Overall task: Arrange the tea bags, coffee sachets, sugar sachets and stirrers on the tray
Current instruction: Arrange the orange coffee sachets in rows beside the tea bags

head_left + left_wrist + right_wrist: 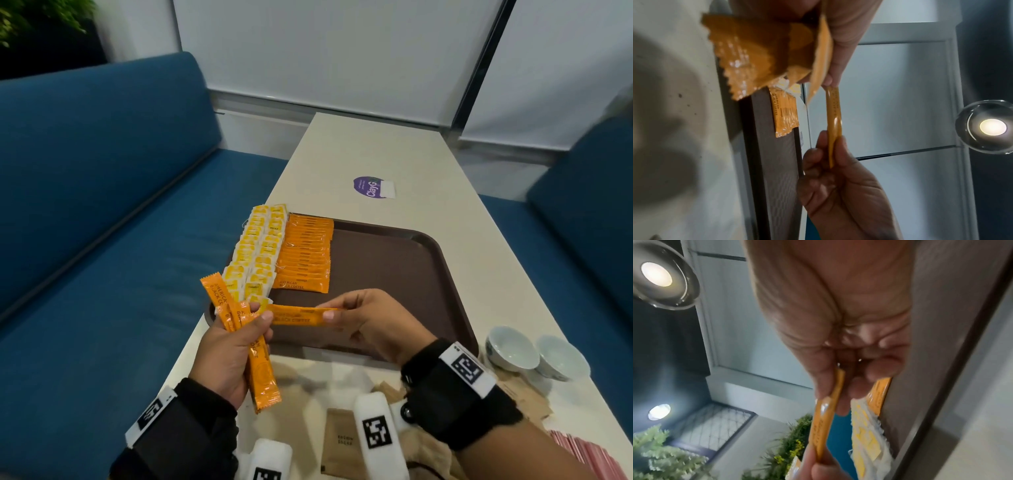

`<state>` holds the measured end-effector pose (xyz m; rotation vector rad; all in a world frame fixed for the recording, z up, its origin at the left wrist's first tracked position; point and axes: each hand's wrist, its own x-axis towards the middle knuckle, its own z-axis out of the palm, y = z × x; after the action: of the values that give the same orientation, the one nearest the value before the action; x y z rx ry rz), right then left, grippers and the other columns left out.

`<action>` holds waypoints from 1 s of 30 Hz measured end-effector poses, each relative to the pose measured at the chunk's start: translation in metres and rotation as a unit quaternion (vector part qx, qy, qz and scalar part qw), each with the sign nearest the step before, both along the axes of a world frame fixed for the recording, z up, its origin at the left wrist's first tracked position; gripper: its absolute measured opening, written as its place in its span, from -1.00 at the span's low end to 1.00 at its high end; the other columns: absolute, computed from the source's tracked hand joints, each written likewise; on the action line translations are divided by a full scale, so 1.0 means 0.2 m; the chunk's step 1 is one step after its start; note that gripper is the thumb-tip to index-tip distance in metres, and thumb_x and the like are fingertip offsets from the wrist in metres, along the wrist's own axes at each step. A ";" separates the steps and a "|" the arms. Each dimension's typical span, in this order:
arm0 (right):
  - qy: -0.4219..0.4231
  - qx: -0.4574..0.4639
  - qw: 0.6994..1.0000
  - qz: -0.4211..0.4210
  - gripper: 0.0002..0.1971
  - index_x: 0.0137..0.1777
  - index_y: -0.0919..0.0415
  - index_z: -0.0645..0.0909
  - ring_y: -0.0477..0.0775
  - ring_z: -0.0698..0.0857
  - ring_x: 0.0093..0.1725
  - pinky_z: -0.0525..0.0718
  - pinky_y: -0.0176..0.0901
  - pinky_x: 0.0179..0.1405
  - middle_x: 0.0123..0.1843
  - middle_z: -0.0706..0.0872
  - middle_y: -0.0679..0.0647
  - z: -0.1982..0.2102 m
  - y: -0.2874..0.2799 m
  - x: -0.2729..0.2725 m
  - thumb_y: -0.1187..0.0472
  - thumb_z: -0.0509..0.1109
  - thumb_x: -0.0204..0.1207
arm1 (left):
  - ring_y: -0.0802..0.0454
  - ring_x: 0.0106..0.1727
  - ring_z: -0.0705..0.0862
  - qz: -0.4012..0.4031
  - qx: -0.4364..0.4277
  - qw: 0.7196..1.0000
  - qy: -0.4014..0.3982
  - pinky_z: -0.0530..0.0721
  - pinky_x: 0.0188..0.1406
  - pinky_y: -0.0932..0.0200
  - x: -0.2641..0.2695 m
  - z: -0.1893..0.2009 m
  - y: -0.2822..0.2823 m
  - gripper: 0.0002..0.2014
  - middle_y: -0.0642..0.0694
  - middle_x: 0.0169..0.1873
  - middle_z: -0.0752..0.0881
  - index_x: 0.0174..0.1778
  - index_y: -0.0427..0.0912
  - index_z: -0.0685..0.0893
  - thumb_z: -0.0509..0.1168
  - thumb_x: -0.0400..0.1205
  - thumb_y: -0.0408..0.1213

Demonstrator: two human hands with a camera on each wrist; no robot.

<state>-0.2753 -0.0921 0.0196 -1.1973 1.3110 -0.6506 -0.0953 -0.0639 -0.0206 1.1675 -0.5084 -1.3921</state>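
Head view: nearest, at 7 o'clock, left hand [227,349] fingers curled round a bundle of orange coffee sachets [260,371], thumb also touching one loose sachet [301,315] whose other end the right hand [366,322] pinches above the near edge of the brown tray [394,274]; tea bags [255,253] and a coffee row [306,253] lie at the tray's 10 o'clock, brown sugar sachets [339,445] off-tray at 6. Left wrist view: bundle at 11 o'clock, right thumb and fingertips [821,155] clamped on the sachet's end at 6. Right wrist view: sachet [825,420] pinched at centre, tea bags [865,439] at 5 o'clock on the tray
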 end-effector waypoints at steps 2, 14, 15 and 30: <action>0.039 -0.008 0.998 -0.051 -0.91 -0.07 0.30 0.77 -0.18 0.46 -0.57 0.39 -0.41 -0.63 -0.40 0.65 0.04 -0.01 -0.06 -0.02 0.34 0.46 0.49 | 0.05 -0.43 0.62 -0.007 0.014 1.000 0.007 0.59 -0.39 0.16 0.02 -0.02 0.00 -0.94 -0.10 -0.40 0.71 -0.10 -0.13 0.65 0.34 0.55 -0.36; 0.228 0.028 0.972 -0.040 -0.80 -0.34 0.12 0.56 -0.06 0.59 -0.33 0.68 -0.13 -0.07 -0.33 0.62 0.03 -0.21 -0.49 0.05 0.33 0.52 0.39 | 0.08 -0.49 0.60 -0.042 0.058 0.997 0.020 0.64 -0.57 0.24 0.05 -0.05 -0.01 -0.57 -0.10 -0.42 0.66 0.00 -0.16 0.62 0.33 0.34 0.06; 0.238 0.024 0.970 -0.038 -0.79 -0.34 0.12 0.55 -0.06 0.58 -0.36 0.66 -0.17 -0.18 -0.34 0.61 0.03 -0.22 -0.51 0.06 0.33 0.52 0.38 | 0.08 -0.49 0.61 -0.042 0.061 0.997 0.021 0.64 -0.57 0.24 0.06 -0.06 -0.01 -0.56 -0.09 -0.43 0.66 0.01 -0.16 0.62 0.34 0.33 0.06; 0.349 0.049 0.936 0.000 -0.75 -0.10 0.21 0.54 0.01 0.81 -0.04 0.70 -0.08 0.15 -0.05 0.80 0.09 -0.20 -0.61 0.19 0.16 0.56 0.41 | 0.00 -0.36 0.56 -0.041 0.063 0.996 0.043 0.58 -0.41 0.13 0.05 -0.13 -0.01 -0.51 -0.13 -0.36 0.62 0.07 -0.19 0.62 0.35 0.32 0.04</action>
<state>-0.2372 -0.2134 -0.0195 -1.4044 1.9016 -0.1392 -0.0854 -0.0663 -0.0465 1.1915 -0.4167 -1.5574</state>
